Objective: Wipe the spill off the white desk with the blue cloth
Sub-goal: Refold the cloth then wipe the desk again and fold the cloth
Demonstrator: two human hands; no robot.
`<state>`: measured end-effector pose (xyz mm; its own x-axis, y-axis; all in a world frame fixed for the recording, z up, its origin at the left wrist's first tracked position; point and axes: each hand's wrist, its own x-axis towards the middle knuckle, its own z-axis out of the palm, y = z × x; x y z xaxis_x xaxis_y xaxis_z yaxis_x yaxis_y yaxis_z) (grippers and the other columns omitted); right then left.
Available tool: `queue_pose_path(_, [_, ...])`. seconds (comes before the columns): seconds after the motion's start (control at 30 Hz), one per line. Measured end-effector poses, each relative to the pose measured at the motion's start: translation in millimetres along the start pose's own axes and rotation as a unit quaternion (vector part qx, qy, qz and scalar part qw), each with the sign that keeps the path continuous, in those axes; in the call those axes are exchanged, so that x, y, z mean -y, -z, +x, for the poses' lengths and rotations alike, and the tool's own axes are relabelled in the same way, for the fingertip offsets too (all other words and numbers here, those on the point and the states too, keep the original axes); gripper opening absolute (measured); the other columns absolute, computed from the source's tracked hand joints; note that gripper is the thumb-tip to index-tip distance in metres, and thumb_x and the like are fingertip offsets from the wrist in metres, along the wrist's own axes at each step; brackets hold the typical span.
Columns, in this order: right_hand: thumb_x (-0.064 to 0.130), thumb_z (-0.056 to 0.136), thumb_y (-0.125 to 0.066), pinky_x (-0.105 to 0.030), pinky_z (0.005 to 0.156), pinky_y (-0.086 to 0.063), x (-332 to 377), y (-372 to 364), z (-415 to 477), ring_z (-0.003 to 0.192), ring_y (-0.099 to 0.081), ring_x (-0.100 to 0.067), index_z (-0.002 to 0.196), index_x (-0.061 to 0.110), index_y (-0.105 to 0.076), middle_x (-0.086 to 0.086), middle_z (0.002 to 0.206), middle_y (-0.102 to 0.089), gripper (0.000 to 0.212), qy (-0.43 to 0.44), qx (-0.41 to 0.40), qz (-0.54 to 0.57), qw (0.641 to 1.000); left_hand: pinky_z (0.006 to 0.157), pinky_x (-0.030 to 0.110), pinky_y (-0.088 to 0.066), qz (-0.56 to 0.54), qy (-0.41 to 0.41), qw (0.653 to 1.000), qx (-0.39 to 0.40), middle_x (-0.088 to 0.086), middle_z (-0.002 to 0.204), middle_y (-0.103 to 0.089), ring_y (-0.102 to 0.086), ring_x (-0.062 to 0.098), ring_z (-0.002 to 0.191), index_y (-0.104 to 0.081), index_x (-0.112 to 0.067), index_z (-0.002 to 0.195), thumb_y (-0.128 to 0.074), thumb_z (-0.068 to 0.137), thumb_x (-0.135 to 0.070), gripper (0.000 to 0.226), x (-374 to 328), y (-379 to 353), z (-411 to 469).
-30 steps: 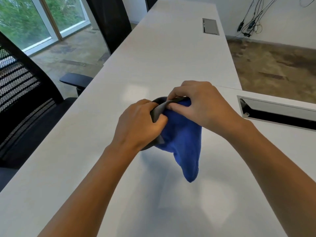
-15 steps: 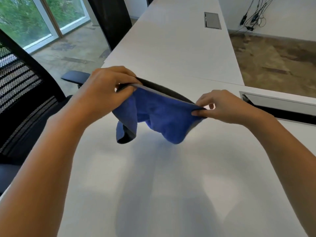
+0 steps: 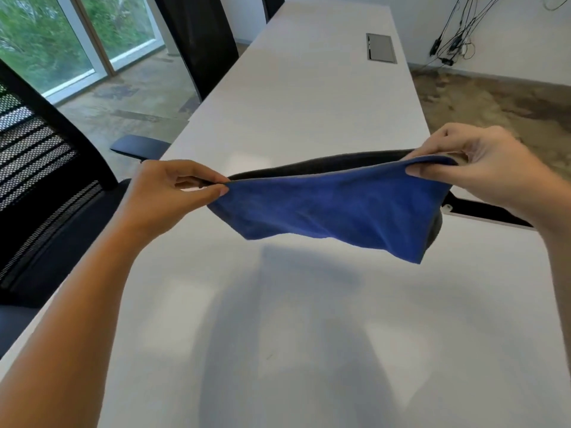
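The blue cloth (image 3: 333,211), grey on its back, hangs stretched wide in the air above the white desk (image 3: 278,319). My left hand (image 3: 173,189) pinches its left corner between thumb and fingers. My right hand (image 3: 466,162) pinches the right corner, slightly higher. The cloth sags in the middle and its lower right tip droops toward the desk without touching it. A shadow of the cloth lies on the desk below. I cannot make out a spill on the desk surface; only a tiny dark mark (image 3: 269,356) shows near the front.
A black mesh office chair (image 3: 46,193) stands at the desk's left edge, its armrest (image 3: 139,148) close to the desk. A cable hatch (image 3: 380,47) sits far back, another open slot (image 3: 488,211) lies under my right wrist. Cables (image 3: 451,41) hang on the right wall.
My hands have moved apart, the right one far to the right and up, and the bunched cloth has been pulled out into a wide stretched span.
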<state>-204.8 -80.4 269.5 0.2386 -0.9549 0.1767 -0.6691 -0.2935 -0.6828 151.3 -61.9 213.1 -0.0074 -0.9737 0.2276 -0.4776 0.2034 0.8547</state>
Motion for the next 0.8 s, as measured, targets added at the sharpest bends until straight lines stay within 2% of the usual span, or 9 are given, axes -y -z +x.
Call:
queue_pose_path(0.13, [0.025, 0.067, -0.073, -0.012, 0.074, -0.051, 4.4, 2.1, -8.6, 0.085, -0.063, -0.003, 0.083, 0.031, -0.074, 0.012, 0.083, -0.072, 0.017, -0.002, 0.003, 0.191, 0.982, 0.063, 0.012, -0.045, -0.224, 0.015, 0.974, -0.028, -0.015, 0.062, -0.068, -0.061, 0.000, 0.066, -0.070, -0.030, 0.061, -0.065, 0.076, -0.004, 0.031, -2.9, -7.3, 1.4])
queue_pose_path(0.2, [0.026, 0.065, -0.073, -0.010, 0.070, -0.050, -0.3, -4.3, -6.0, 0.081, -0.063, 0.000, 0.085, 0.030, -0.073, 0.013, 0.081, -0.072, 0.021, -0.034, -0.016, 0.266, 0.963, 0.060, 0.013, -0.044, -0.259, 0.044, 0.963, -0.056, -0.016, 0.060, -0.064, -0.058, -0.001, 0.064, -0.065, -0.027, 0.060, -0.061, 0.076, -0.007, 0.026, 0.1, -18.3, 6.4])
queue_pose_path(0.23, [0.023, 0.069, -0.074, -0.008, 0.064, -0.048, -5.8, -11.9, -2.0, 0.075, -0.063, 0.000, 0.090, 0.028, -0.072, 0.012, 0.082, -0.070, 0.022, -0.062, -0.032, 0.228, 0.971, 0.060, 0.012, -0.043, -0.216, 0.058, 0.971, -0.086, -0.017, 0.059, -0.064, -0.058, -0.002, 0.064, -0.062, -0.027, 0.062, -0.063, 0.075, -0.010, 0.022, 2.9, -27.0, 9.5])
queue_pose_path(0.3, [0.022, 0.077, -0.074, -0.009, 0.057, -0.043, -15.4, -32.7, 6.6, 0.065, -0.057, -0.004, 0.100, 0.026, -0.069, 0.009, 0.082, -0.065, 0.024, -0.123, -0.055, 0.015, 0.991, 0.061, 0.009, -0.042, -0.083, 0.069, 0.987, -0.121, -0.019, 0.062, -0.064, -0.058, -0.004, 0.063, -0.059, -0.028, 0.067, -0.066, 0.074, -0.012, 0.018, 2.5, -48.6, 12.1])
queue_pose_path(0.37, [0.024, 0.078, -0.072, -0.019, 0.060, -0.042, -12.8, -58.6, 11.4, 0.065, -0.052, -0.005, 0.098, 0.030, -0.067, 0.010, 0.079, -0.060, 0.021, -0.154, -0.068, -0.040, 0.985, 0.062, 0.009, -0.043, -0.031, 0.042, 0.991, -0.122, -0.016, 0.070, -0.064, -0.060, -0.001, 0.065, -0.060, -0.025, 0.073, -0.065, 0.075, -0.012, 0.014, -7.8, -72.3, 10.2])
queue_pose_path(0.47, [0.017, 0.083, -0.066, -0.024, 0.055, -0.048, 9.7, -95.2, 9.6, 0.069, -0.061, -0.013, 0.102, 0.026, -0.058, 0.003, 0.082, -0.063, 0.022, -0.186, -0.065, 0.165, 0.966, 0.064, 0.010, -0.044, -0.088, 0.020, 0.990, -0.104, -0.013, 0.075, -0.061, -0.058, 0.002, 0.070, -0.061, -0.018, 0.087, -0.065, 0.078, -0.012, 0.011, -27.9, -100.9, 5.7])
queue_pose_path(0.53, [0.013, 0.088, -0.060, -0.025, 0.053, -0.054, 26.2, -108.9, 12.5, 0.069, -0.067, -0.018, 0.114, 0.014, -0.053, -0.007, 0.091, -0.067, 0.026, -0.219, -0.044, 0.329, 0.917, 0.064, 0.012, -0.046, -0.139, 0.022, 0.987, -0.075, -0.011, 0.076, -0.059, -0.058, 0.004, 0.071, -0.061, -0.016, 0.097, -0.065, 0.081, -0.015, 0.016, -39.6, -111.3, 4.5])
queue_pose_path(0.63, [0.015, 0.091, -0.054, -0.030, 0.078, -0.059, 39.5, -115.9, 22.4, 0.093, -0.070, -0.026, 0.122, 0.007, -0.054, -0.014, 0.108, -0.069, 0.031, -0.232, -0.030, 0.443, 0.866, 0.076, 0.016, -0.051, -0.172, 0.019, 0.984, -0.042, -0.006, 0.090, -0.062, -0.062, 0.007, 0.085, -0.057, -0.018, 0.108, -0.067, 0.082, -0.026, 0.028, -48.6, -114.9, 5.0])
queue_pose_path(0.8, [0.028, 0.100, -0.028, -0.039, 0.108, -0.036, 36.8, -121.3, 14.2, 0.119, -0.055, -0.022, 0.116, 0.028, -0.056, -0.002, 0.116, -0.068, 0.032, -0.207, -0.011, 0.386, 0.899, 0.087, 0.025, -0.052, -0.175, 0.066, 0.981, -0.043, -0.007, 0.109, -0.058, -0.058, 0.013, 0.101, -0.050, -0.029, 0.118, -0.071, 0.078, -0.030, 0.045, -40.3, -102.4, 8.4])
